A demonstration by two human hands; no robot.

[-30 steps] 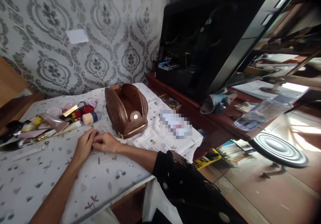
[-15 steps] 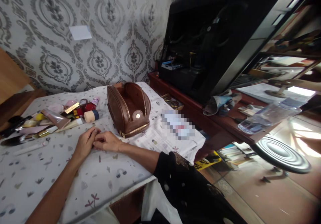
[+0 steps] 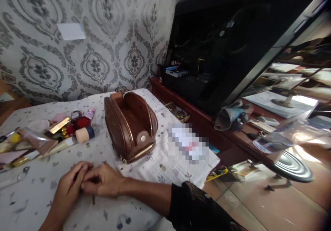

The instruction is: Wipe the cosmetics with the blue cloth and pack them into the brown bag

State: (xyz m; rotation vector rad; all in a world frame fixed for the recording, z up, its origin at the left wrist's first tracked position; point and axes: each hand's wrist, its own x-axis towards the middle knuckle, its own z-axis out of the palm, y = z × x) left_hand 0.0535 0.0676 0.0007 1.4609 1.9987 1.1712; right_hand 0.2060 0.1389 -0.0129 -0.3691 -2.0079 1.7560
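Note:
My left hand point(image 3: 71, 186) and my right hand point(image 3: 103, 181) rest together on the patterned white cloth point(image 3: 144, 208), their fingertips touching. Both have their fingers drawn in, and no object shows in either. Just beyond them stands a brown leather toiletry bag point(image 3: 117, 131), unzipped at the top with its lining visible. Left of the bag lies a pile of cosmetics: a brownish squeeze tube point(image 3: 37, 140), a beige jar with a dark blue lid point(image 3: 84, 134), a gold box point(image 3: 59, 125), a red bottle point(image 3: 84, 121) and several others. A white pen-like stick point(image 3: 11, 180) lies nearer my left hand.
A blurred-out white packet point(image 3: 187, 143) lies on the cloth right of the bag. Behind it, a large black computer case or screen point(image 3: 207, 44) stands on a dark red desk point(image 3: 186, 101). A clear plastic container point(image 3: 287, 134) sits at the desk edge, above a round stool point(image 3: 293, 165).
The view has shifted, so my hands, the bag and the cosmetics sit lower and further left in it. My hands stay joined, and nothing has been picked up.

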